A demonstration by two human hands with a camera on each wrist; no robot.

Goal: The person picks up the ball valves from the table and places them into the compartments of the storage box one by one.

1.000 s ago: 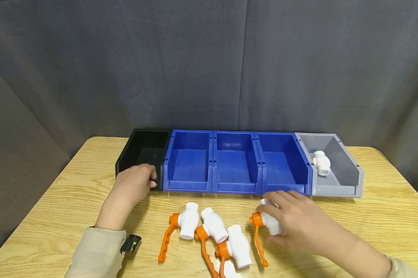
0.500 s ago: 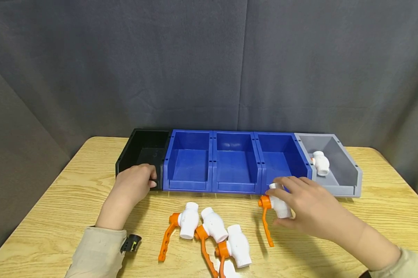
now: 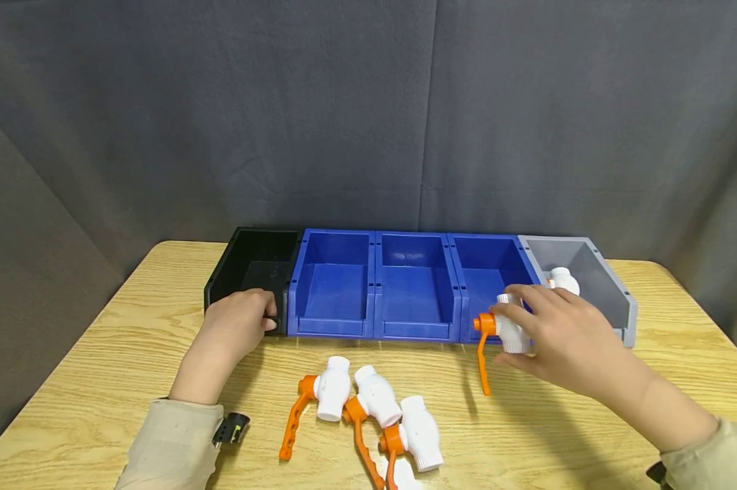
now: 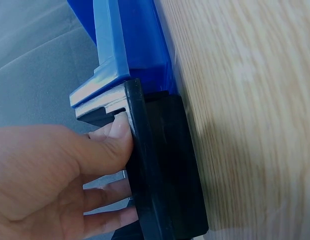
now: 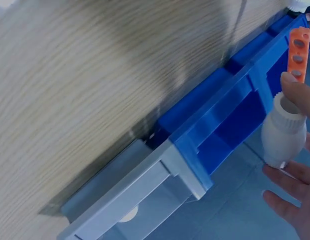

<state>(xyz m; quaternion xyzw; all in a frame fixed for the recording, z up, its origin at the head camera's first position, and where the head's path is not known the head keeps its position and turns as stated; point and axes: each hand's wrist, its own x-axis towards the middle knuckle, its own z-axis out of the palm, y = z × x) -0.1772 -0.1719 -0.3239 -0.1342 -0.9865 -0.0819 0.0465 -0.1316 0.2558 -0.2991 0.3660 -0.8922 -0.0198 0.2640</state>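
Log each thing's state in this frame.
Left hand: gripping edge of black bin
Right hand: holding a ball valve
That valve: off table, handle downward
Left loose valve: lying on table
Middle loose valve: lying on table
Right loose valve: lying on table
Binned valve: in grey bin, partly hidden
Black bin: upright
Blue bins: upright, in a row
Grey bin: upright, partly hidden

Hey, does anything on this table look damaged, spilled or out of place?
Nothing stands out as damaged or spilled. The bins stand side by side in a row. The orange-handled ball valves lying on the tabletop point at slightly different angles, but none looks visibly broken.
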